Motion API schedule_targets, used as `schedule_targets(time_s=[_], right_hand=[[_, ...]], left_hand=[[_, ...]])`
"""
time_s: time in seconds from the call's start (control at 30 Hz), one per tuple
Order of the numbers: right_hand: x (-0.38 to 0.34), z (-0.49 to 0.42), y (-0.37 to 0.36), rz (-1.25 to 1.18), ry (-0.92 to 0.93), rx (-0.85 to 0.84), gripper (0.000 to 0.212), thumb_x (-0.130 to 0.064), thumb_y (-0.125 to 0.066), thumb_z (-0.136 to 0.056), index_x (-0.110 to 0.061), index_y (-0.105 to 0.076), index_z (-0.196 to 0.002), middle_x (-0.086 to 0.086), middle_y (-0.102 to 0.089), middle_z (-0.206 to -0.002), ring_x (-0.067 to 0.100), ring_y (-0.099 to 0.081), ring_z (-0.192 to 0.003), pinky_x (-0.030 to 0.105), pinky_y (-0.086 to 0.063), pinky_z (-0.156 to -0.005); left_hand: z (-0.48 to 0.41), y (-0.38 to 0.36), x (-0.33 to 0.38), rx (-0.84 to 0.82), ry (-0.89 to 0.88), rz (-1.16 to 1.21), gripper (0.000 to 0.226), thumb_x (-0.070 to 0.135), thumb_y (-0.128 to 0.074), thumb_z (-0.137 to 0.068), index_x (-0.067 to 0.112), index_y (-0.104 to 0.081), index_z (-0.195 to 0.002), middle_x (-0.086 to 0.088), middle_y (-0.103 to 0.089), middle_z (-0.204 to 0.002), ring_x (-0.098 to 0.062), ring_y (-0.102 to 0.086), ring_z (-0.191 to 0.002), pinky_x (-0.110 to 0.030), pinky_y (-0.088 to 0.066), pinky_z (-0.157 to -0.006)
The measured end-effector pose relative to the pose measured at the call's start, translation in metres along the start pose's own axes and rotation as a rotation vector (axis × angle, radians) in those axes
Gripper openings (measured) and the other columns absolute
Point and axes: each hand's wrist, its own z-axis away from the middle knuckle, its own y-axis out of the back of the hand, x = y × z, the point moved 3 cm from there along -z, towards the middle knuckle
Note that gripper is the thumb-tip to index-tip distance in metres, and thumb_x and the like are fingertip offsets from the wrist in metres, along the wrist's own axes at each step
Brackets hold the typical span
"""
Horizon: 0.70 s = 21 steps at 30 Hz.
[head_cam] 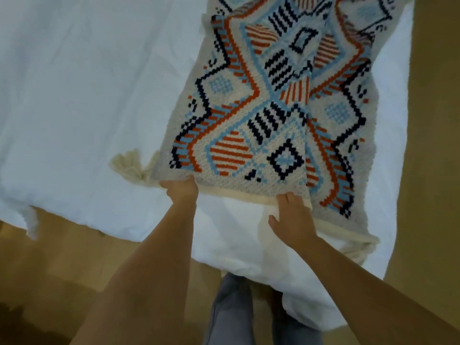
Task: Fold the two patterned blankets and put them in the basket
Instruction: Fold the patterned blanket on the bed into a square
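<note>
A cream knitted blanket [273,108] with orange, light blue and navy geometric patterns lies lengthwise on the white bed, folded over on itself along a line near its right side. My left hand [180,189] grips the near edge of the top layer at its left corner, beside a cream tassel [129,164]. My right hand [291,217] holds the same near edge close to the fold, fingers tucked under the fabric. A second tassel [358,247] hangs at the near right corner. No basket and no second blanket are in view.
The white bed cover [87,108] fills the left and middle of the view and droops over the near edge. Tan floor [62,270] runs along the near side and the right. My legs in grey trousers [231,310] stand against the bed.
</note>
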Motion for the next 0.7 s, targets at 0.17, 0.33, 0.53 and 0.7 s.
schedule_targets(time_s=[0.17, 0.33, 0.53, 0.7], right_hand=[[-0.004, 0.002, -0.015, 0.023, 0.008, 0.009, 0.044, -0.03, -0.047, -0.092, -0.008, -0.037, -0.129, 0.01, -0.042, -0.129, 0.024, -0.039, -0.118, 0.032, -0.033, -0.102], [-0.01, 0.003, -0.021, 0.01, 0.008, 0.053, 0.043, -0.027, -0.049, -0.09, -0.008, -0.04, -0.127, 0.01, -0.043, -0.127, 0.024, -0.039, -0.116, 0.031, -0.035, -0.098], [-0.012, 0.005, -0.025, 0.032, -0.032, 0.077, 0.047, -0.027, -0.051, -0.089, -0.008, -0.038, -0.13, 0.011, -0.044, -0.127, 0.026, -0.039, -0.117, 0.032, -0.036, -0.099], [-0.008, 0.006, -0.039, 0.082, -0.073, 0.067, 0.05, -0.029, -0.051, -0.089, -0.008, -0.036, -0.131, 0.011, -0.043, -0.127, 0.026, -0.04, -0.117, 0.032, -0.038, -0.098]], left_hand=[[-0.024, 0.001, 0.001, 0.034, 0.097, 0.339, 0.057, 0.022, -0.067, -0.083, 0.0, -0.042, -0.129, -0.015, -0.056, -0.122, -0.029, -0.057, -0.109, -0.032, -0.047, -0.092], [-0.034, 0.028, 0.014, 0.128, -0.245, 0.008, 0.014, 0.018, -0.053, -0.091, 0.008, -0.05, -0.081, -0.013, -0.058, -0.085, -0.034, -0.059, -0.093, -0.034, -0.045, -0.074], [-0.061, 0.114, 0.018, 0.342, -0.368, -0.049, 0.014, 0.018, -0.045, -0.094, 0.006, -0.046, -0.087, -0.025, -0.059, -0.104, -0.037, -0.057, -0.098, -0.04, -0.046, -0.078], [-0.081, 0.133, 0.011, 0.314, -0.421, -0.197, 0.017, 0.026, -0.039, -0.097, 0.012, -0.046, -0.104, -0.015, -0.058, -0.105, -0.03, -0.056, -0.099, -0.034, -0.039, -0.078]])
